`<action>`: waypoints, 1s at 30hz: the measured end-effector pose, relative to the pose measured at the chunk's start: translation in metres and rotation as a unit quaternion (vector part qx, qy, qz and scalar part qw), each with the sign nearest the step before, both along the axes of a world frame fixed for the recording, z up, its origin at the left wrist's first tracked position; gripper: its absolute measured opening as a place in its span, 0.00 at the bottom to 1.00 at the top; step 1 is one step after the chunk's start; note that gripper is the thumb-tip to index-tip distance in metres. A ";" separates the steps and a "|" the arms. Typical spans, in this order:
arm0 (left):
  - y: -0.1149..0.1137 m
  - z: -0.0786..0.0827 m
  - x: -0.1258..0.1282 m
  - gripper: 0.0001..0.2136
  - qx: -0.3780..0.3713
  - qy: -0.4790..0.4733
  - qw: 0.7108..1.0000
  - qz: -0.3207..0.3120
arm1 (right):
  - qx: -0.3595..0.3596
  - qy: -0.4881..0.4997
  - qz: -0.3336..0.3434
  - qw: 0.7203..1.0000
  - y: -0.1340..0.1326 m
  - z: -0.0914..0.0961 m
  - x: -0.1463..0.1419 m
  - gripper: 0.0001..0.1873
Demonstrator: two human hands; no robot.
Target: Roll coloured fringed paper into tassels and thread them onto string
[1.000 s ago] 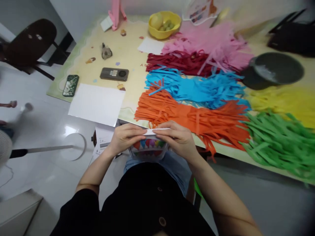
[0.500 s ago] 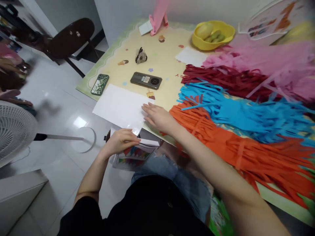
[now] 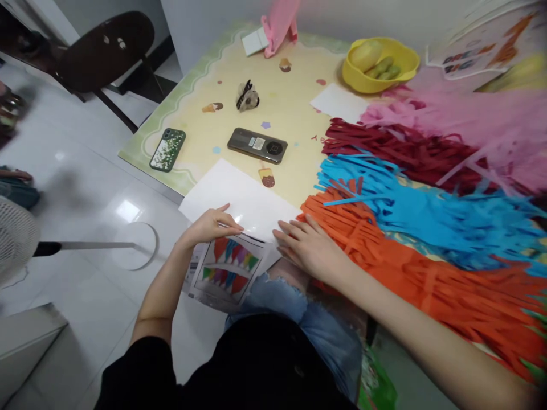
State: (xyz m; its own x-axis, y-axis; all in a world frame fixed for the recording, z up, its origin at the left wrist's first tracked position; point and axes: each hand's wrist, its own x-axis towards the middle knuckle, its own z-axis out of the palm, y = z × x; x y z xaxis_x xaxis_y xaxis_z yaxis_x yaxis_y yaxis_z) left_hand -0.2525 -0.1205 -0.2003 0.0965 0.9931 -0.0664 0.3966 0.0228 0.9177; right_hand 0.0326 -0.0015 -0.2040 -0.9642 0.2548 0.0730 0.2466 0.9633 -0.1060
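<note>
My left hand [image 3: 209, 226] pinches the top edge of a printed sheet with coloured bunting flags [image 3: 226, 267], which hangs below the table edge over my lap. Just above that hand a blank white sheet [image 3: 239, 196] lies at the table's near edge. My right hand [image 3: 308, 247] rests flat with fingers stretched out at the near right corner of the white sheet, beside the orange paper strips [image 3: 405, 262].
Heaps of blue [image 3: 410, 199], dark red [image 3: 384, 148] and pink strips [image 3: 461, 119] fill the table's right side. Two phones [image 3: 257, 144] [image 3: 167, 149], a hair clip [image 3: 247, 97], a small white paper [image 3: 338, 103] and a yellow fruit bowl [image 3: 380, 62] lie further back. A chair [image 3: 106, 51] and a fan base [image 3: 132, 245] stand left.
My right hand let go of the printed sheet, reached out to the white sheet and has drawn back to its near corner. My left hand keeps the printed sheet, lowered and unfolded.
</note>
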 end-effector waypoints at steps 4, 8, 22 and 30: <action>0.003 -0.011 -0.003 0.08 -0.008 -0.007 1.000 -0.003 | -0.110 0.006 -0.011 0.994 0.030 0.007 -0.040 0.14; 0.002 -0.015 -0.002 0.07 0.005 -0.012 1.000 0.001 | -0.218 0.079 -0.063 0.971 0.064 -0.004 -0.105 0.16; 0.003 -0.008 -0.001 0.05 -0.020 -0.032 0.999 0.009 | -0.208 0.141 -0.027 0.968 0.078 -0.028 -0.156 0.20; 0.003 -0.009 -0.001 0.06 -0.020 -0.028 0.999 0.010 | -0.204 0.115 -0.010 0.972 0.084 -0.025 -0.160 0.21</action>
State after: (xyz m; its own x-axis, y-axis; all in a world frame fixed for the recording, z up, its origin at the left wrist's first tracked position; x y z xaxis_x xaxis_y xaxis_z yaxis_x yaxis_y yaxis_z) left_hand -0.2538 -0.1179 -0.2095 0.0807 0.9917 -0.1002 0.3433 0.0667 0.9369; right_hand -0.1277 0.0822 -0.2291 -0.9285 0.3272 0.1756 0.1900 0.8249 -0.5324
